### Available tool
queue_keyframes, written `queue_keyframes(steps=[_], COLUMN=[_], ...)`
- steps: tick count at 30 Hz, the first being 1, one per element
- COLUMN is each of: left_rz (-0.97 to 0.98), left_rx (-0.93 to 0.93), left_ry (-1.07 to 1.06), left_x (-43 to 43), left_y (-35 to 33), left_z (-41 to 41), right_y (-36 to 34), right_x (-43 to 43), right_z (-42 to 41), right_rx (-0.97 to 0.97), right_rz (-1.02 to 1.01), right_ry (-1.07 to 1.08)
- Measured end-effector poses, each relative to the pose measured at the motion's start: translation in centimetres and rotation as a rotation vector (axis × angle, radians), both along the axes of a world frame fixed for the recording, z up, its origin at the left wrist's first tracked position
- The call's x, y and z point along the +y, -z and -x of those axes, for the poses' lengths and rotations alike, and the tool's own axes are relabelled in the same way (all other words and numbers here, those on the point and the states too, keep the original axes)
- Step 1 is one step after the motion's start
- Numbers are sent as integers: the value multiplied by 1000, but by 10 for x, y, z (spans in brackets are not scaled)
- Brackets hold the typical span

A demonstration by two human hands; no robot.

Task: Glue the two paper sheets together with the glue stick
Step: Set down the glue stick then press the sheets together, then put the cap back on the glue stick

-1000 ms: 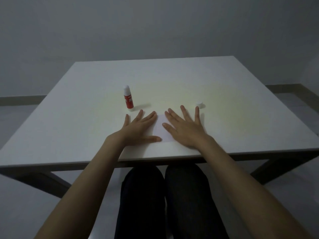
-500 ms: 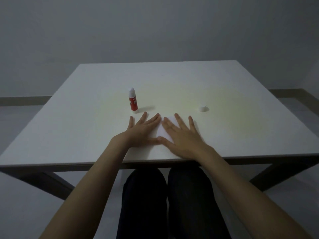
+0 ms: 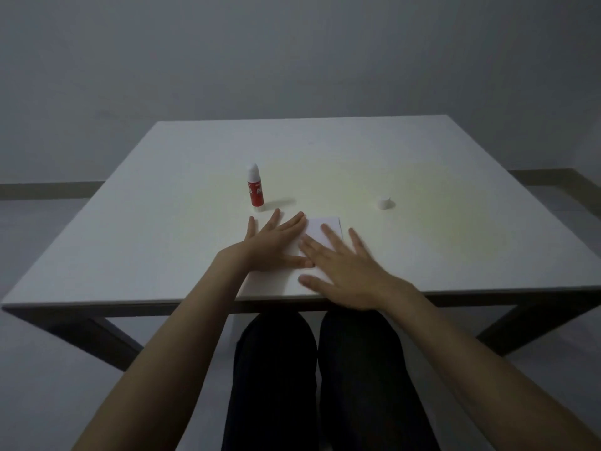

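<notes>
White paper [image 3: 320, 230] lies flat on the white table [image 3: 162, 222] near its front edge; I cannot tell the two sheets apart. My left hand [image 3: 273, 244] rests flat on its left part with fingers spread. My right hand [image 3: 344, 268] lies flat over its right and near part, also spread, and hides much of it. A red glue stick [image 3: 255, 191] stands upright just beyond my left hand, its white tip uncovered. Its white cap [image 3: 384, 202] sits on the table to the right, beyond my right hand.
The table's front edge [image 3: 130, 302] runs just below my wrists. My legs in dark trousers [image 3: 312, 379] are under the table. A grey wall stands behind.
My right hand has slid back toward the table's front edge, uncovering the far right corner of the paper. My left hand stays flat in place.
</notes>
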State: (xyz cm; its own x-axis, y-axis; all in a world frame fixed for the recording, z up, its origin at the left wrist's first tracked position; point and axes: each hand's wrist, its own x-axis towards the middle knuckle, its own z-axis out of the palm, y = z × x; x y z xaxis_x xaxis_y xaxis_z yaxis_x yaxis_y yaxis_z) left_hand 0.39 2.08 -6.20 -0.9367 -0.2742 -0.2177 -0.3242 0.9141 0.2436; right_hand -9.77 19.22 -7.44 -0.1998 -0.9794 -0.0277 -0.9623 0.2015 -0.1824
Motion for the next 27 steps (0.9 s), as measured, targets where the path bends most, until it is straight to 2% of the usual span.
queue_keyframes(steps=[3,8,14,16,18,19,21,22,24,27], left_rz=[16,20,-12,-215,-493,-543,-431,-368,-311,-390], left_rx=[-26,-41,27,150,446,644,983,1084,1152,1084], left_ry=[2,-5,-31,-87,-220,-335,-631,-762,-908,-923], left_x=[-1,0,3,2,-1,-2,-4,-6,-12,-20], left_y=[0,-1,-2,-6,-10,-10,-8,-6,-8,-19], left_z=[1,1,-3,-9,-19,-24,-31,-31,-23,-2], right_y=[-1,-6,0,1,1,0,-2,-2,-3,-9], right_x=[9,6,5,6,8,9,10,11,12,16], right_z=[16,43,38,37,33,32,30,29,28,28], right_rx=[6,39,84,89,50,15,-48,-70,-102,-72], right_rz=[-39,-56,-18,19,112,184,318,363,424,582], right_ry=[-49,100,164,182,206,225,259,274,301,317])
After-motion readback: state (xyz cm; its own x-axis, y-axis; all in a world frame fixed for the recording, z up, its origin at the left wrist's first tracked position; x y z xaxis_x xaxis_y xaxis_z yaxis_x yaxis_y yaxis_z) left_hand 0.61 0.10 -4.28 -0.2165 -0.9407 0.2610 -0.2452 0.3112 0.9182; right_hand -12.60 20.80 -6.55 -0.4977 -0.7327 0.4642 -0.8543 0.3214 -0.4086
